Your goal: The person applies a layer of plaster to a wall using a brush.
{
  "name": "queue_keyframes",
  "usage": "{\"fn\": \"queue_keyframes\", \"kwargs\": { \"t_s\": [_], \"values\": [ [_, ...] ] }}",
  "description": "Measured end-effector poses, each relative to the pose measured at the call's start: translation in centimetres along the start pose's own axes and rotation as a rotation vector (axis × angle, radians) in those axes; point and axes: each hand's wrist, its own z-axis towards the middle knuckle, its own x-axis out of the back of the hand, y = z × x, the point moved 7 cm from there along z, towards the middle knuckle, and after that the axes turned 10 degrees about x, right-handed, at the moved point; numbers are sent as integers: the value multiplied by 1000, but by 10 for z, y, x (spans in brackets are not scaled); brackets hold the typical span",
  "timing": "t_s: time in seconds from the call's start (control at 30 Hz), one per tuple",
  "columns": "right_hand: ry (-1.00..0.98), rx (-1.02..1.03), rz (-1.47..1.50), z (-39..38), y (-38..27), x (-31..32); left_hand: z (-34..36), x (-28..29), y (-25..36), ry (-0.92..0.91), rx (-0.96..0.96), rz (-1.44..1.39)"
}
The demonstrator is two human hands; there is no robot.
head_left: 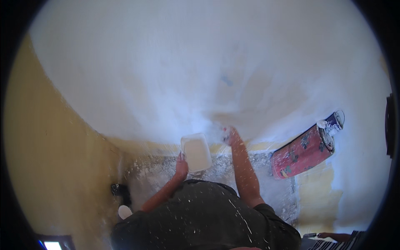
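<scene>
My left hand (181,166) grips the near left edge of a pale rectangular board or tray (196,149), flecked white like my forearms and dark shirt. My right hand (231,136) is raised to the right of it, close to the wall (175,75), closed round a small, blurred, white-smeared tool with a bit of red; its exact shape is too unclear to tell. The wall is coated uneven white, with beige patches showing through and a yellow band low down.
A battered pink drum (298,154) stands at right, a smaller dark can (335,121) on it. A yellow wall (37,146) rises at left, near a black object (121,191) and a white round thing (124,211). Another person's arm (337,236) and striped cloth show at lower right.
</scene>
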Motion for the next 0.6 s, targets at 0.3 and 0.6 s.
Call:
{"fn": "queue_keyframes", "kwargs": {
  "t_s": [0.3, 0.6],
  "values": [
    [46, 743, 65, -119, -314, -177, 8, 33, 18, -16, 63, 38],
    [84, 482, -100, -21, -155, -92, -14, 76, 38, -59, -92, 379]
  ]
}}
